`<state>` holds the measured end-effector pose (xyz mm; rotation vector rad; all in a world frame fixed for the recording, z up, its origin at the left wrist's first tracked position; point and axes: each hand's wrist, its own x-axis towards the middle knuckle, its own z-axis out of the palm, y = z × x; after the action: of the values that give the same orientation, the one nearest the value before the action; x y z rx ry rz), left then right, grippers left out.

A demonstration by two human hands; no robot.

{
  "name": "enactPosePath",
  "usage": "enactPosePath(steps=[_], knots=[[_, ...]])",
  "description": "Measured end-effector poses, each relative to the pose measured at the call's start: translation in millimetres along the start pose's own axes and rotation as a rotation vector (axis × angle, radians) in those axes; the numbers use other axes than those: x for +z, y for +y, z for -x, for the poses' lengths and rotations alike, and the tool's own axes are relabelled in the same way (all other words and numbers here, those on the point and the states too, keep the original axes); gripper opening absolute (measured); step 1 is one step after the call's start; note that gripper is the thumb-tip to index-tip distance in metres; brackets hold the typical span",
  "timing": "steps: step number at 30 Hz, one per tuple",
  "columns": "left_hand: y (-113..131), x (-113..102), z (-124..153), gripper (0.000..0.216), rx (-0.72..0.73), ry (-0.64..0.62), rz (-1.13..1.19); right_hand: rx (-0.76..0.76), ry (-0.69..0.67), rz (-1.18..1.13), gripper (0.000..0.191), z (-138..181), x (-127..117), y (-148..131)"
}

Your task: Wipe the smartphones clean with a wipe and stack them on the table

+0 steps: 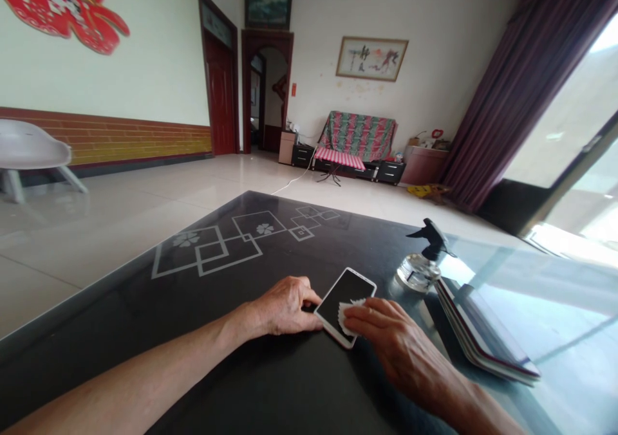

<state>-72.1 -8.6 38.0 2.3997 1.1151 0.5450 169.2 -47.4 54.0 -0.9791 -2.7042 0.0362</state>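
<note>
A smartphone (344, 293) with a white frame and dark screen lies face up on the black glossy table (217, 364). My left hand (288, 306) grips its left edge between thumb and fingers. My right hand (386, 325) presses a folded white tissue (344, 318) onto the lower part of the screen, its fingers closed over the tissue. Right of the phone stands a clear spray bottle (419, 273) with a black trigger head.
A stack of books or folders (487, 332) lies on the table at the right, just behind my right forearm. Pale square and flower patterns mark the tabletop. Beyond are a white chair (33, 145), a small stool with a striped top (339, 159) and a purple curtain (502, 94).
</note>
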Motion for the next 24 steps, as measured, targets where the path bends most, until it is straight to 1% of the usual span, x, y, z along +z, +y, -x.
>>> enactPosePath(steps=[5,7,10,14,17,20,24], knots=[[-5.5,-3.0,-1.0,0.017,0.039,-0.013,-0.004,-0.031,-0.006,-0.024,0.035,-27.1,10.1,-7.0],[-6.0,-3.2,-1.4,0.016,0.036,-0.017,-0.004,-0.036,-0.004,-0.027,0.033,-31.4,12.1,-10.2],[-5.6,-3.0,-1.9,0.018,0.021,-0.015,0.007,-0.038,0.006,-0.028,0.038,-24.5,10.0,-12.0],[-5.3,-3.0,-2.8,0.025,-0.023,-0.013,0.029,-0.034,0.019,-0.007,0.044,-2.3,1.9,-8.4],[-6.7,-4.1,-4.0,0.026,-0.028,-0.022,0.046,-0.037,0.019,0.023,0.046,7.6,-2.0,-5.8],[-8.2,-5.9,-5.1,0.026,-0.021,-0.036,0.055,-0.025,0.009,0.013,0.044,3.6,-1.0,-7.4],[-9.2,-7.3,-6.0,0.026,-0.04,-0.05,0.058,-0.039,0.009,-0.034,0.042,-14.9,5.6,-13.4]])
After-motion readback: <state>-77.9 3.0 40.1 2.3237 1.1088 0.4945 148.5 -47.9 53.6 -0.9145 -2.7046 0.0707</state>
